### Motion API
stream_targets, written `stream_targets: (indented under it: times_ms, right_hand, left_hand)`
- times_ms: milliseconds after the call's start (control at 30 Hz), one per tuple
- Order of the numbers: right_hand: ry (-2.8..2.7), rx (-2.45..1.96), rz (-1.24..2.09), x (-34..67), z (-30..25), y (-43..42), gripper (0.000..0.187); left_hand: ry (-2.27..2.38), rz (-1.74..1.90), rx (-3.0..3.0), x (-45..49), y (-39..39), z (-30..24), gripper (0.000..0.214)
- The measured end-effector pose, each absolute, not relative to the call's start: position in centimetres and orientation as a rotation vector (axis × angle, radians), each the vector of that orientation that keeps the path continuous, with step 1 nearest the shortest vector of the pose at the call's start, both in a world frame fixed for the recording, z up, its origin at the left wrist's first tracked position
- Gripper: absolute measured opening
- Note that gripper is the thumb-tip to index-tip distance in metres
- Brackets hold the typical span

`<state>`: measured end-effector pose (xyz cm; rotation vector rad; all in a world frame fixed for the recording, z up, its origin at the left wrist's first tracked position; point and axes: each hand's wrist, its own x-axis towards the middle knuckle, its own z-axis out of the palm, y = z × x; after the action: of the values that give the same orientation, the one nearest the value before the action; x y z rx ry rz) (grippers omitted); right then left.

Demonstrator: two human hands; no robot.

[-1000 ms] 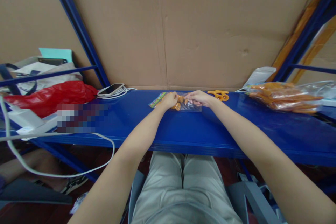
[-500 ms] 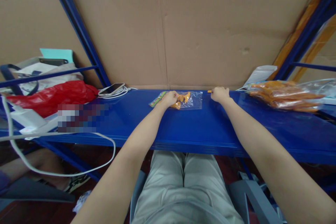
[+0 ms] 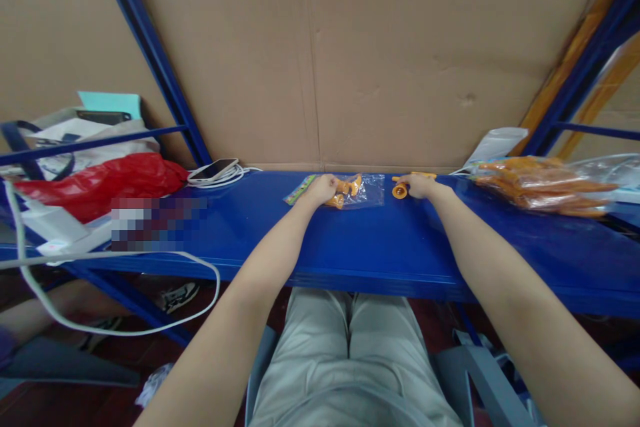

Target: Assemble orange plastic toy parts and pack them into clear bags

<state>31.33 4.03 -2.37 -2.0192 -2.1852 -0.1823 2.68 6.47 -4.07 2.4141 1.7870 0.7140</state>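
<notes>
A small clear plastic bag [image 3: 367,190] with orange plastic pieces inside lies on the blue shelf [image 3: 350,240], near the cardboard back wall. My left hand [image 3: 323,189] is closed on the bag's left end, beside a green printed card. My right hand [image 3: 421,185] is closed on a loose orange plastic piece [image 3: 400,191] just right of the bag, its round end pointing left.
A large clear bag of orange pieces [image 3: 540,183] and a white pouch [image 3: 495,145] sit at the right. A phone on a coiled white cable [image 3: 215,172], a red bag [image 3: 100,183] and white boxes crowd the left. Another person's legs and shoe [image 3: 177,295] show below left.
My right hand left the small bag, went right to the loose orange piece, and now holds it, drawn slightly back toward the bag. My left hand stayed on the bag.
</notes>
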Motion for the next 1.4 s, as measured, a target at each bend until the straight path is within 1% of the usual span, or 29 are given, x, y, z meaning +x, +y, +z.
stream_targets:
  times_ms: [167,333,433,633,800,900,1033,1133,1267,1400]
  right_hand:
    - [-2.208,-2.063,-0.293,31.2,-2.2,3.8,0.040]
    - [-2.174,-2.137,-0.405,30.1,0.7,2.6,0.041]
    - [-2.192,-2.230,-0.418,28.5,2.6,1.5,0.035]
    - [-2.274,-2.277,-0.246,24.4,3.6,-0.8,0.031]
    - [-2.360,-2.141,-0.174,23.0,3.6,-1.8,0.030]
    - [-2.446,-2.060,-0.144,22.9,3.5,-1.8,0.026]
    - [-2.492,-1.862,0.005,23.1,3.1,-1.1,0.023]
    - [-2.486,-1.673,0.146,23.4,2.4,-0.1,0.021]
    - [-2.395,-1.516,0.288,23.6,1.1,1.0,0.016]
    - [-2.305,-1.409,0.449,23.5,0.0,1.3,0.010]
  left_hand:
    - [1.814,0.763,2.405,2.8,6.1,-4.0,0.026]
    - [1.853,0.786,2.379,3.0,5.4,-3.8,0.026]
    - [1.862,0.803,2.356,3.1,5.1,-3.7,0.025]
    - [1.896,0.764,2.370,3.1,5.1,-3.7,0.026]
    - [1.890,0.782,2.389,3.1,5.0,-3.8,0.026]
    - [1.899,0.776,2.370,3.2,5.0,-3.8,0.026]
    - [1.869,0.824,2.323,3.3,4.8,-3.5,0.023]
    - [1.910,0.939,2.205,3.2,4.5,-2.9,0.021]
    - [2.093,1.089,1.930,2.3,4.6,-2.5,0.020]
    - [2.091,1.085,1.731,0.8,5.8,-3.0,0.019]
